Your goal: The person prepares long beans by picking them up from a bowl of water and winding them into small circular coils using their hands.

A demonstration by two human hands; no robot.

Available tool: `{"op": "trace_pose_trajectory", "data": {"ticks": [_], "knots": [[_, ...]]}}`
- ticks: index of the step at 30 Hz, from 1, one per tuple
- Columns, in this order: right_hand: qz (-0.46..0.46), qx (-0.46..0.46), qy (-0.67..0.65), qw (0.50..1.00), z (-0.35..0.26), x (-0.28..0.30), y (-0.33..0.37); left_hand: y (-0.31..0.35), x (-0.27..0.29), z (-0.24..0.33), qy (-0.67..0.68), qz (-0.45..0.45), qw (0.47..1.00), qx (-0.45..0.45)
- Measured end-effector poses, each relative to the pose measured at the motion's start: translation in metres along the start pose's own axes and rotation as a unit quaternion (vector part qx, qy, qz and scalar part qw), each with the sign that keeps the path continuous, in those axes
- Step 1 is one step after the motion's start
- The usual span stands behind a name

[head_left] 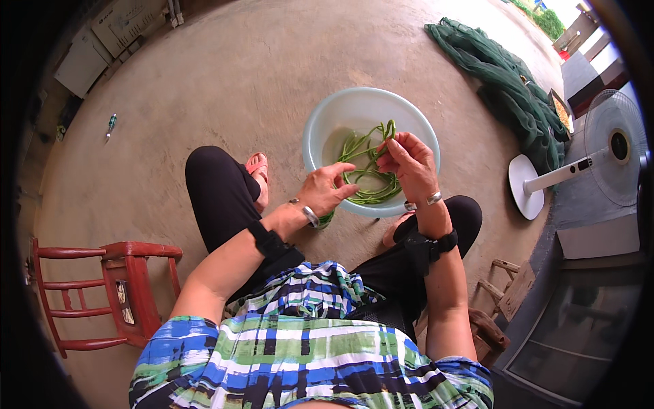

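Long green beans [375, 200]: most coiled in pale blue basin [315, 123], below and between fingertips of both hands; looped upper end rises at right fingertips. Right hand [412, 163]: thumb and fingers pinched together on bean strand, loop poking up just beyond them. Left hand [325, 187]: thumb and forefinger parted, beans just past tips; whether they touch any, cannot tell. More green strands [325, 219] below left wrist, outside basin. Farther out: dark green netting [487, 75] beyond right fingers, white fan [545, 178] to their right, red chair [129, 290] well left and nearer body than left fingers.
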State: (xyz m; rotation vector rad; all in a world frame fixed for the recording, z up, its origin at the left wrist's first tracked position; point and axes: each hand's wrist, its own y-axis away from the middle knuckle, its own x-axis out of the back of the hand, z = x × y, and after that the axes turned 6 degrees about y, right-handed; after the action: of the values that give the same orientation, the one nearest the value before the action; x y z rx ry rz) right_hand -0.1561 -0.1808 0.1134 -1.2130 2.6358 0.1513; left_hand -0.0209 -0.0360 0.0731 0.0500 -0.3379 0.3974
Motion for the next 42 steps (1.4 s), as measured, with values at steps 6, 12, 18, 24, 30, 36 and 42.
{"op": "trace_pose_trajectory", "data": {"ticks": [6, 12, 18, 24, 30, 36, 42], "knots": [[-0.031, 0.005, -0.128, 0.991, 0.004, 0.008, -0.001, -0.019, -0.025, -0.023, -0.024, -0.07, 0.994, 0.081], [0.065, 0.039, -0.169, 0.983, 0.021, 0.044, -0.007, -0.014, -0.034, -0.039, 0.011, -0.046, 0.996, 0.076], [0.164, -0.077, -0.109, 0.977, 0.041, 0.05, -0.009, -0.017, -0.019, -0.035, 0.184, 0.007, 0.979, 0.09], [0.201, -0.128, 0.153, 0.959, 0.062, 0.067, -0.005, -0.012, -0.007, -0.025, 0.27, 0.011, 0.956, 0.114], [0.118, -0.095, 0.623, 0.767, 0.064, 0.032, 0.015, -0.005, -0.016, -0.015, 0.31, -0.002, 0.944, 0.116], [0.001, 0.052, 0.432, 0.901, 0.063, 0.009, 0.016, 0.004, -0.018, -0.015, 0.315, -0.059, 0.939, 0.126], [-0.064, 0.121, 0.397, 0.907, 0.08, 0.008, 0.013, 0.01, -0.021, -0.009, 0.321, -0.072, 0.936, 0.124]]}}
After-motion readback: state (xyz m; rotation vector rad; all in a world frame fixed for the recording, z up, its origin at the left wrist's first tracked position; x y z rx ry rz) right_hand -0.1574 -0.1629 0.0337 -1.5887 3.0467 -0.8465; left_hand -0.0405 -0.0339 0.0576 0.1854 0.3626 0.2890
